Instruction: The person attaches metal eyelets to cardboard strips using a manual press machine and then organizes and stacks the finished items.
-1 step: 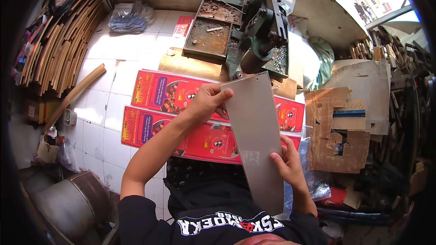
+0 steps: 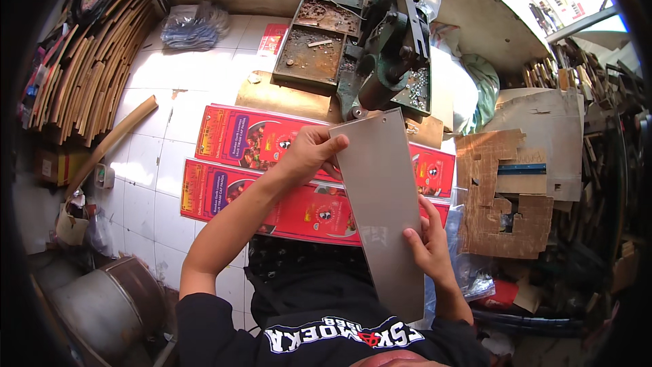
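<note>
Little has shifted: left hand [image 2: 314, 153] and right hand [image 2: 432, 245] pinch the grey panel [image 2: 380, 183] (red boards [image 2: 295, 211] beneath); handling seems paused.

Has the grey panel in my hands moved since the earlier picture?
No. Judged against the dark green machine, the grey panel shows no visible shift in any direction.

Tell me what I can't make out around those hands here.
Head view:
Left hand: some fingertips, hidden behind the long, flat grey panel.
The grey panel's underside: faces away from the camera.
Nearer long red printed panel: partly covered by the left forearm and grey panel.
Loose bits in the rusty brown metal tray: too small to identify.
</note>
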The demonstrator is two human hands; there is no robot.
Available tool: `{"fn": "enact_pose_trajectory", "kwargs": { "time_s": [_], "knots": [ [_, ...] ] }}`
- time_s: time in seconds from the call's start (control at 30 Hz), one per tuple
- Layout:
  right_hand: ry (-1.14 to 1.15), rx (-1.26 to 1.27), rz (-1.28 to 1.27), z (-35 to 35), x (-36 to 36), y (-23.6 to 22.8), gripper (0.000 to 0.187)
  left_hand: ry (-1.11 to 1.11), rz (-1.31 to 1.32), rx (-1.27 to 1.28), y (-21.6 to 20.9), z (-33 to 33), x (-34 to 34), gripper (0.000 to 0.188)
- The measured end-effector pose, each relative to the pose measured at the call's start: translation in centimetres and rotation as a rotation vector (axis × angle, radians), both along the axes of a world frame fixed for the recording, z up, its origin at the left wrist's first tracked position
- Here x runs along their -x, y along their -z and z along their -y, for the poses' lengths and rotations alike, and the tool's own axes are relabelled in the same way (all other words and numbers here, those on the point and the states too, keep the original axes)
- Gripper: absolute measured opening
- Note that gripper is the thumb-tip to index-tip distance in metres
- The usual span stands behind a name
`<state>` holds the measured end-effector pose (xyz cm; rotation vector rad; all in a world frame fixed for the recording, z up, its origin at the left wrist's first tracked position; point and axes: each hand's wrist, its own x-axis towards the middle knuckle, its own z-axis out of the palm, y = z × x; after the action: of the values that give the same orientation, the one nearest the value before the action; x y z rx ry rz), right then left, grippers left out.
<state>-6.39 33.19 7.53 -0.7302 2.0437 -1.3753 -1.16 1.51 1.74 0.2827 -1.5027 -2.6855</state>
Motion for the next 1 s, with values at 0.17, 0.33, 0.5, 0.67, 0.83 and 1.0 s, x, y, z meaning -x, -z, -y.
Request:
{"fn": "enact_pose_trajectory", "kwargs": {
  "time_s": [0.17,0.33,0.5,0.67,0.83,1.0],
  "knots": [
    [0.072,-0.035,-0.074,-0.2,0.0,0.8,0.066,0.068,0.107,0.014,0.0,-0.5,0.1,0.042],
    [0.097,-0.080,-0.117,-0.1,0.6,2.1,0.060,0.053,0.080,-0.064,-0.1,-0.4,0.5,0.038],
    [0.140,-0.002,-0.126,1.3,1.4,2.9,0.062,-0.024,0.093,-0.097,1.0,-0.4,1.1,0.046],
    [0.147,-0.003,0.017,2.0,2.1,2.8,0.060,-0.106,0.050,-0.075,0.8,-0.5,1.3,0.056],
    [0.152,0.004,0.020,1.9,2.4,3.5,0.060,-0.080,0.044,-0.066,0.7,-0.3,1.6,0.063],
    [0.148,-0.012,0.032,2.0,2.4,3.4,0.060,-0.074,0.054,-0.070,0.9,-0.1,1.6,0.065]
  ]
}}
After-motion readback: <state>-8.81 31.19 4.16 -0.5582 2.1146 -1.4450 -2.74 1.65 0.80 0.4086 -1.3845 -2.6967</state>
